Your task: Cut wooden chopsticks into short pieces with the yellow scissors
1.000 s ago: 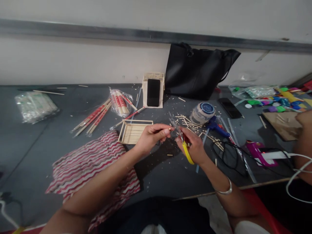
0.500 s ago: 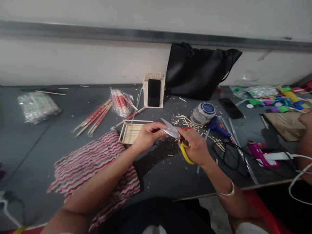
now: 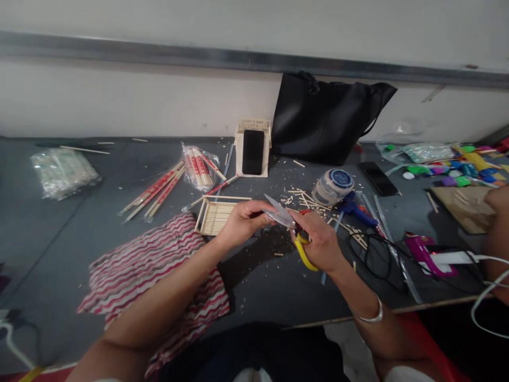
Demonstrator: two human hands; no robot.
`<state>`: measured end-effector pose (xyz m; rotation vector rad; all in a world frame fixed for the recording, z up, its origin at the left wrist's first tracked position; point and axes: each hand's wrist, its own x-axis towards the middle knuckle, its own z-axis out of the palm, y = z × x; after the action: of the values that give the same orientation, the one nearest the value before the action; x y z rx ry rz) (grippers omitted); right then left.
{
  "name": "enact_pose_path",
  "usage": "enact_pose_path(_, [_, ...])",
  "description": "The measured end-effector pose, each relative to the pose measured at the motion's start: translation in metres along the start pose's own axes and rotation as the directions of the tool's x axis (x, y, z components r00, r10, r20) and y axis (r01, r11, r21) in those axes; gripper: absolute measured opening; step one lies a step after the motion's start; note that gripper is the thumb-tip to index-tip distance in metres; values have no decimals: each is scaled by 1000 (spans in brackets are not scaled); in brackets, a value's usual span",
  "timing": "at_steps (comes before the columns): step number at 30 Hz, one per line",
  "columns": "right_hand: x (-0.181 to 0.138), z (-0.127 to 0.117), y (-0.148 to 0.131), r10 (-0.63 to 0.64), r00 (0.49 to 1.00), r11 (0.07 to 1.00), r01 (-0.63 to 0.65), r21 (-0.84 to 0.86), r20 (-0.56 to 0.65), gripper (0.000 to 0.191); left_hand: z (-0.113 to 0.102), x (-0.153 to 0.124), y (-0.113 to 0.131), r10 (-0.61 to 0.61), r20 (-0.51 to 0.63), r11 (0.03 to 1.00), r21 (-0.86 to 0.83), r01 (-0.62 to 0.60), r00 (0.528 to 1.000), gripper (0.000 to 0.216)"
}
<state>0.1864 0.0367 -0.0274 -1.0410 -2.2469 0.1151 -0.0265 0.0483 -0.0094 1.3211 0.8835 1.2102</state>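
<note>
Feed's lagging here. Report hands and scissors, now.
Left hand pinched shut at blade tip, contents too small to tell. Right hand gripping scissors, blades toward left hand. Stick offcuts littered beyond.

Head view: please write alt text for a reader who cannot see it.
A person's right hand holds yellow-handled scissors, and the left hand meets their blades, over a grey table littered with stick scraps. A stick tray and a striped cloth lie left of the hands; a black bag leans on the wall.
</note>
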Motion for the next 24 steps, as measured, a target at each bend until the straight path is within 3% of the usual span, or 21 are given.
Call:
enact_pose_path(10, [1,-2,-2,-30,999,999,30,-42,-13,47,0,0,-3,-42,-33,999,-23,41,999,32])
enact_pose_path(15, [1,-2,-2,-31,999,998,29,-62,-20,48,1,0,-2,0,-29,999,-51,-2,1000,22])
enact_pose_path(24, [-3,6,-1,-43,998,998,40,-53,-50,56,-1,-1,-2,34,-29,999,42,-33,999,24])
